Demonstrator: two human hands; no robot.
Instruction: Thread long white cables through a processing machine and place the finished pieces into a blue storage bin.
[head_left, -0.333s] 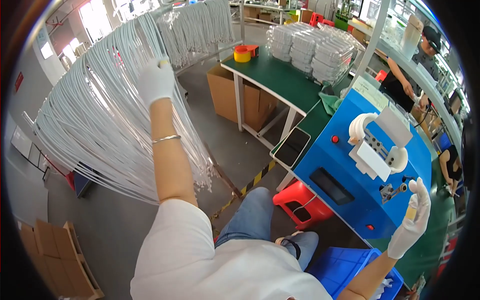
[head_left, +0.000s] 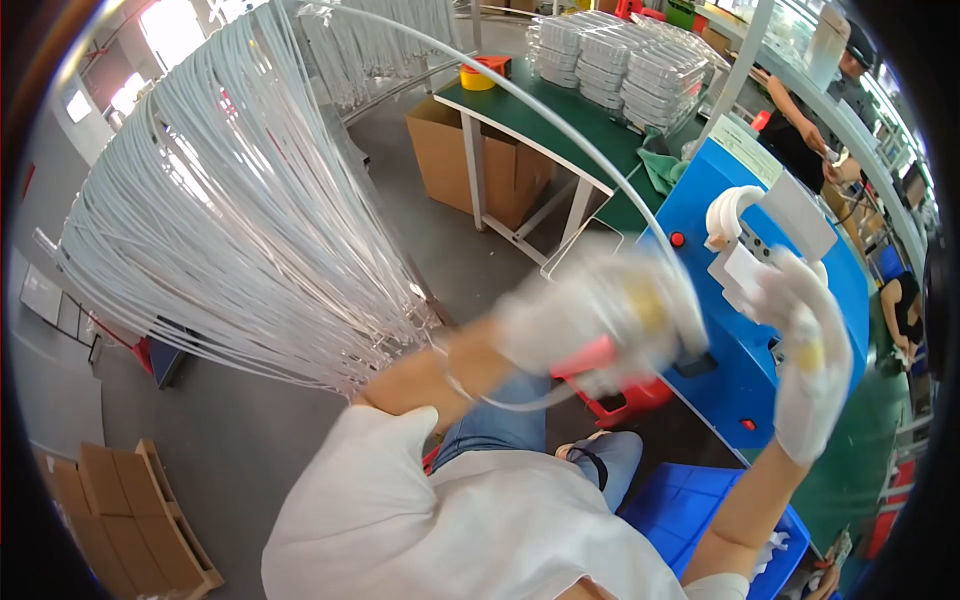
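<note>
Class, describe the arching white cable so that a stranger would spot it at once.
Find the green table at upper centre, with clear plastic trays stacked on it. Across the view of it arches a slim white cable, running down to the blurred, gloved left hand. It curves alone, unlike the massed white strands hanging at the left.

L hand (head_left: 590, 310): off hung tubes (head_left: 200, 220), now nr blue mach. (head_left: 740, 395), blurred | tube (head_left: 625, 181): now arcs across to L hand | R hand (head_left: 812, 355): shifts up-L, nr wht holder (head_left: 800, 225)
</note>
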